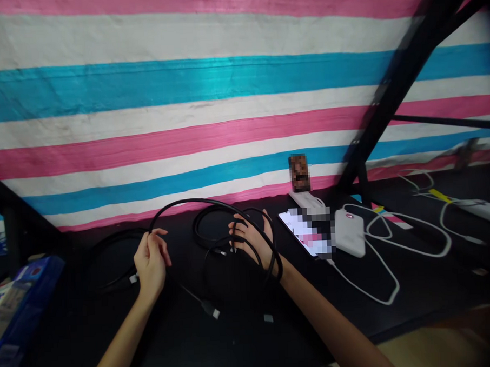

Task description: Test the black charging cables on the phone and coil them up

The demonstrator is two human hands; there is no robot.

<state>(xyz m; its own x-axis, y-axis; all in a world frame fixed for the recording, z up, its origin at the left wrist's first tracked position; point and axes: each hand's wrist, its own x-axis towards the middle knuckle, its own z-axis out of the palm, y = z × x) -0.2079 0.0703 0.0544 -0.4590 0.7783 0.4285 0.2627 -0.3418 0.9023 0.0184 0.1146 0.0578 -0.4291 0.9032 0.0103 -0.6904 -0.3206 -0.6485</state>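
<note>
A long black cable (189, 203) arcs over the black table (235, 335) between my two hands. My left hand (151, 260) is closed, pinching the cable near one end of the arc. My right hand (251, 238) has its fingers spread, with several loops of the same cable wound round the palm and wrist. More loops lie on the table to the left of that hand. A loose plug end (213, 311) rests on the table between my forearms.
A lit phone (302, 232) and a white power bank (348, 232) with white cables (379, 286) lie to the right. A blue box (18, 307) sits at the left edge. A striped cloth hangs behind; a black frame bar (395, 85) slants at right.
</note>
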